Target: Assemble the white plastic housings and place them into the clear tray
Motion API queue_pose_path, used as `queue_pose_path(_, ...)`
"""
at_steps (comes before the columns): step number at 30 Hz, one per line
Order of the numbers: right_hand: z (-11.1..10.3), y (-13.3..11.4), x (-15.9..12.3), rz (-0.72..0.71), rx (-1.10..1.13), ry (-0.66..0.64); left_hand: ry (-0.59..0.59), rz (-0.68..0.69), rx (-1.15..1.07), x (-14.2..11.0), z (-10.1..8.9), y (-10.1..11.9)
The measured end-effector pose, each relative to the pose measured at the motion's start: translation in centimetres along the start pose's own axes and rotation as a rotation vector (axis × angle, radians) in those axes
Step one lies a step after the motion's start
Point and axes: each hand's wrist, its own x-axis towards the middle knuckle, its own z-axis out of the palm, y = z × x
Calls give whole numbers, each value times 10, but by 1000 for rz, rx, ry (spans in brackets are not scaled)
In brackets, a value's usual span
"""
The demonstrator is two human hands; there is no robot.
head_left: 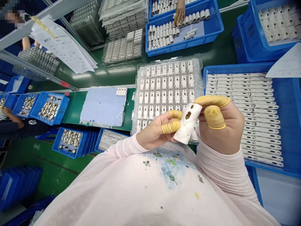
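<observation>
A white plastic housing (187, 124) with dark cutouts near its upper end is held tilted in front of my chest. My left hand (162, 128), in yellow finger cots, pinches it from the left side. My right hand (218, 122) grips its upper right edge, the thumb in a yellow cot lifted toward the camera. Behind the hands lies a clear blister tray (199, 67) with rows of similar white housings. To my right stands a blue bin (289, 106) with long stacked rows of such pieces.
A blue-grey pad (102, 105) with several small white pieces lies left of the tray. Beyond it are stacked clear trays (124, 15). Another person's hand (180, 14) reaches into a far blue bin (183, 45). Bins of shiny metallic parts (50, 108) stand at left.
</observation>
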Motion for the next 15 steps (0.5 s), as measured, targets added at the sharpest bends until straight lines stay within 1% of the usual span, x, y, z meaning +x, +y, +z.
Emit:
queue_pose_path(3, -1, 1, 0, 41, 1, -30, -9, 65, 73, -3, 3, 1)
queue_pose_path(6, -4, 5, -2, 79, 5, -51, 33, 106, 144, -6, 5, 0)
queue_pose_path(11, -4, 8, -3, 48, 51, -101, 100, 151, 205, -6, 4, -6)
queue_pose_path(13, -3, 8, -2, 52, 61, -106, 132, 170, 210, -5, 4, -7)
queue_pose_path(15, -2, 8, 0, 65, 72, -97, 147, 161, 201, -5, 6, -5)
